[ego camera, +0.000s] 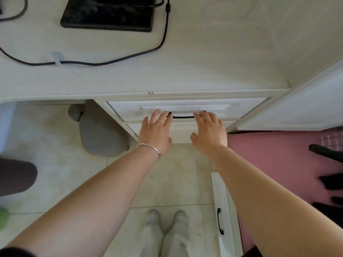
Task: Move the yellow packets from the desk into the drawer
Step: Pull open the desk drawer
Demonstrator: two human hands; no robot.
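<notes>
The white top drawer sits flush in the desk front, with a black handle across its middle. My left hand, with a silver bangle at the wrist, lies flat with spread fingers at the handle's left end. My right hand is flat and spread at the handle's right end. Both hands hold nothing. No yellow packets show anywhere on the white desk top.
A black slab-like device and a black cable lie on the desk at the back left. Below the desk stands a grey cushion-like object. A white cabinet door with a black handle stands at my right, beside a pink bedcover.
</notes>
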